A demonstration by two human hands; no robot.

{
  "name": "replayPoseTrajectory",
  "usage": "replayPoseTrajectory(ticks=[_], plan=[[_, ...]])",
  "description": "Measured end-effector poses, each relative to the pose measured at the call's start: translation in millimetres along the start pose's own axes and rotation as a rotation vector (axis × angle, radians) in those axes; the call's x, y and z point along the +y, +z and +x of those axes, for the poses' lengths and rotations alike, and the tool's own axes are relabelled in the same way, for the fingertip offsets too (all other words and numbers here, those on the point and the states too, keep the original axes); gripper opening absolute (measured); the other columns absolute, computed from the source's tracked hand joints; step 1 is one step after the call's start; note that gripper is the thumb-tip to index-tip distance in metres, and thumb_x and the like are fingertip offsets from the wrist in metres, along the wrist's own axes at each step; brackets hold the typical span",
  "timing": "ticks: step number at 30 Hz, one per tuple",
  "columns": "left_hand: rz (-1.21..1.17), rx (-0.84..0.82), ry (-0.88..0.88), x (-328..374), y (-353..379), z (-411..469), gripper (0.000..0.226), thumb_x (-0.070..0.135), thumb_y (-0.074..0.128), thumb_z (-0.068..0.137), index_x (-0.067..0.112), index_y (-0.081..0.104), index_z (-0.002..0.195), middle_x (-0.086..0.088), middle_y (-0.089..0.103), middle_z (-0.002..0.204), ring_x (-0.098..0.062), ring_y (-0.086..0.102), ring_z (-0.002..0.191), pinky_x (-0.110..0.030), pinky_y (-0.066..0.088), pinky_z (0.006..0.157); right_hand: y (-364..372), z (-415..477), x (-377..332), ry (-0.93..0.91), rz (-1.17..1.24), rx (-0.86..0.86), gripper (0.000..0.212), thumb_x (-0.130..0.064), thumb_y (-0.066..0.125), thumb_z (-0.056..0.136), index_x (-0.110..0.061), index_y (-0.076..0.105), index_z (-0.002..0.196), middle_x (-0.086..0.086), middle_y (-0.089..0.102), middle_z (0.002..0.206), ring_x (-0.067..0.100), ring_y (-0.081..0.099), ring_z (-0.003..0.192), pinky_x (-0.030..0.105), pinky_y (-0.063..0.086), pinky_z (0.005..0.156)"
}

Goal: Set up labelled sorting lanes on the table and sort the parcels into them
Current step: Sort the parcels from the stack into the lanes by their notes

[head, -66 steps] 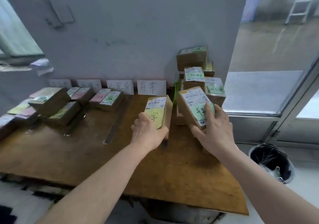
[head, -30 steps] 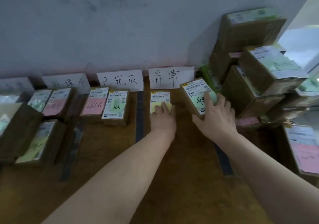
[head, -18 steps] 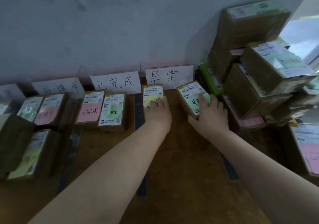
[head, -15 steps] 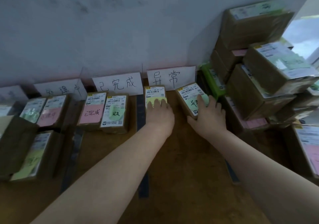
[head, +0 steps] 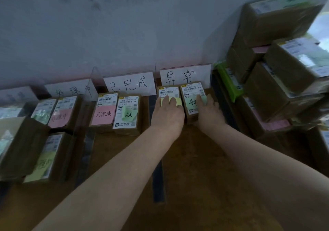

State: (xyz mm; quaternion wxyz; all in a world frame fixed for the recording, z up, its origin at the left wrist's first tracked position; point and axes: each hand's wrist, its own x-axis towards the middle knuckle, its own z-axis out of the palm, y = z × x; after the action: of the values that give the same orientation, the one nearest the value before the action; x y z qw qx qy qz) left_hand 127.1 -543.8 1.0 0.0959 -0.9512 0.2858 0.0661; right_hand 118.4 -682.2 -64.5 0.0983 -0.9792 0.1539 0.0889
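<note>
Two small brown parcels lie side by side in the rightmost lane, right below the white sign 异常. My left hand rests flat on the parcel with the yellow note. My right hand grips the right side of the parcel with the green note. Dark tape strips mark the lanes on the wooden table. The lane under the sign 已完成 holds two parcels. Further left, under the sign 处理中, sit more parcels.
A tall stack of unsorted brown parcels fills the right end of the table against the grey wall. More parcels crowd the left lanes. A green packet leans beside the stack.
Both hands have pushed their parcels back against the 异常 sign. The right parcel, tilted before, now lies flat beside the left one.
</note>
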Motion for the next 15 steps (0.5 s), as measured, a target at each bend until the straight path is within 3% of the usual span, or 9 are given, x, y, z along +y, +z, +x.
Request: replayPoseTrajectory(ticks=[8,11,15], plan=[[-0.084,0.081,0.020,28,-24,-12,0.047,0.011,0.060,0.091,0.010,0.050,0.137,-0.016,0.043,0.145,-0.035,0.031,0.139,-0.051,0.025,0.117,-43,-60,24,-0.063,-0.095,0.115,0.092,-0.036,0.069,0.083,-0.022,0.011,0.153,0.015,0.000,0.160,0.034,0.007,0.146,0.049,0.025,0.113],[-0.203,0.102,0.033,51,-38,-19,0.043,0.013,0.058,0.093,0.011,0.050,0.136,-0.012,0.048,0.139,-0.031,0.040,0.130,-0.044,0.036,0.110,-62,-99,55,-0.037,-0.079,0.148,0.085,-0.046,0.063,0.086,-0.023,0.016,0.152,0.012,0.000,0.160,0.033,0.006,0.146,0.049,0.022,0.114],[-0.356,0.111,0.082,98,-58,-33,0.041,0.019,0.056,0.098,0.013,0.049,0.138,-0.007,0.048,0.140,-0.026,0.040,0.132,-0.041,0.038,0.108,-81,-148,116,0.020,-0.008,0.178,0.074,-0.044,0.059,0.089,-0.029,0.020,0.150,0.008,0.001,0.161,0.030,0.003,0.147,0.048,0.018,0.115]])
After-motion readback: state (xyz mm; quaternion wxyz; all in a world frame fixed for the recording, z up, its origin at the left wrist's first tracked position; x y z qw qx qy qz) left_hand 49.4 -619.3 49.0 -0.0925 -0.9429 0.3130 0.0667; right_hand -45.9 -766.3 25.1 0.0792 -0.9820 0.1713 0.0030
